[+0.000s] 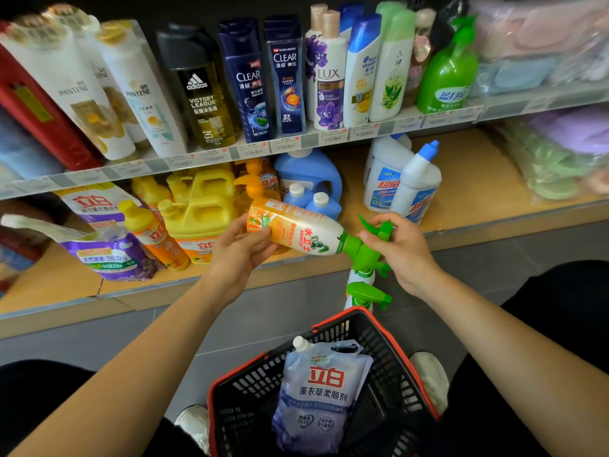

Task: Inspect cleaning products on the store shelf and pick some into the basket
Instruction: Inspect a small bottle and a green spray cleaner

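Both hands around spray bottle

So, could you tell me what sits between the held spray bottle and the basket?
In the head view, another green-trigger bottle stands just beyond the basket rim, below the held spray bottle; otherwise only shelf edge and grey floor.

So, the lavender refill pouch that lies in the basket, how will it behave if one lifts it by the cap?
Probably floppy: the pouch is a soft, creased bag lying slack in the basket. It looks full, so it is likely heavy for its size. Its glossy film may be slippery.
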